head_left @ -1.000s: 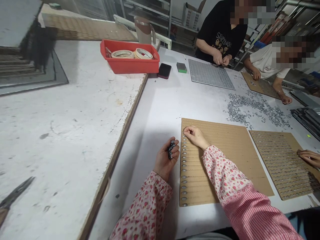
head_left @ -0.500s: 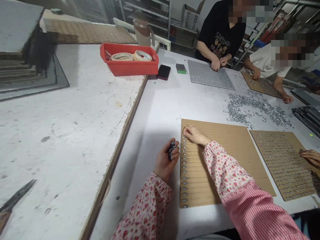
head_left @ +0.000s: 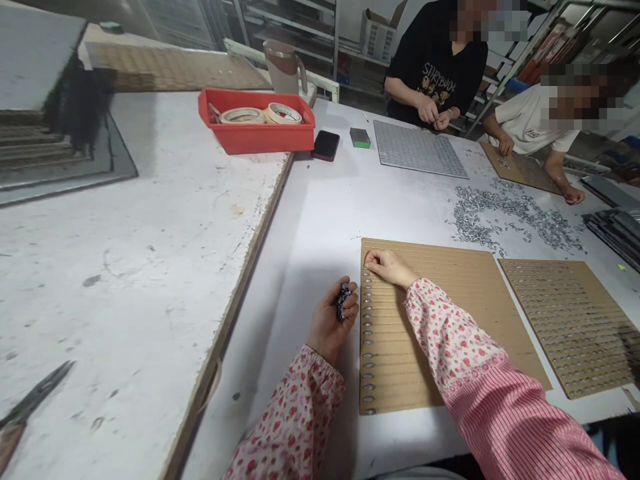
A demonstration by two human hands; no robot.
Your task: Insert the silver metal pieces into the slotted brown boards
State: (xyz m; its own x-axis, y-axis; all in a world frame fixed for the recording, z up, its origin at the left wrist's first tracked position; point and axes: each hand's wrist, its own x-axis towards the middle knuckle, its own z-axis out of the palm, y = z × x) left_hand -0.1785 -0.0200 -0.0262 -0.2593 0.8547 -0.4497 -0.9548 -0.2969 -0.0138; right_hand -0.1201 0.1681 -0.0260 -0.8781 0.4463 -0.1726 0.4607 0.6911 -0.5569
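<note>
My left hand is closed around a clump of small shiny metal pieces, just off the left edge of a brown grooved board. A column of oval metal pieces lies along that board's left edge, one to a groove. At the column's upper end, my right hand rests on the board with thumb and forefinger pinched together. Its fingertips hide whatever is between them. Both forearms wear pink strawberry-print sleeves.
A second board filled with rows of pieces lies to the right. Beyond are loose metal pieces, a grey board, a phone and a red bin with tape rolls. Pliers lie left. Two co-workers work opposite.
My hands stay almost where they were. Another person's hand has left the right-hand board. The co-worker in black has raised their hands off the grey board.
</note>
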